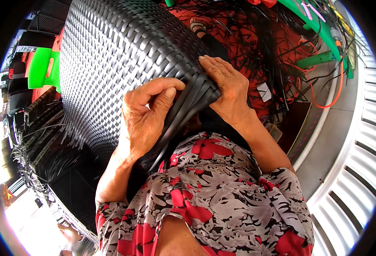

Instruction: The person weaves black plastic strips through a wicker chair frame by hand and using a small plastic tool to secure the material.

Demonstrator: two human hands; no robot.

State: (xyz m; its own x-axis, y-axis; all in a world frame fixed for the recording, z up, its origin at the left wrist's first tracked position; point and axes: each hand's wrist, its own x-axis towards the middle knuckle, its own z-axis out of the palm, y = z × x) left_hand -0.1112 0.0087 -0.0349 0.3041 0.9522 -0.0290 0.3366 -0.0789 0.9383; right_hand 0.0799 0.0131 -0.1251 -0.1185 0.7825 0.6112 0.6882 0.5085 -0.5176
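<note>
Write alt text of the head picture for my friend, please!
A person's left hand and right hand touch the corner of a big black weave, loose strips between them. More black strips lie tangled on a red floor.

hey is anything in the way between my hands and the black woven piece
No, nothing visible: your left hand and right hand are both at the corner of the black woven piece, by its flat black strips.

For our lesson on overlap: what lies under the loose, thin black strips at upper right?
Red floor covering shows between the black strips; what their densest tangle covers cannot be seen.
</note>
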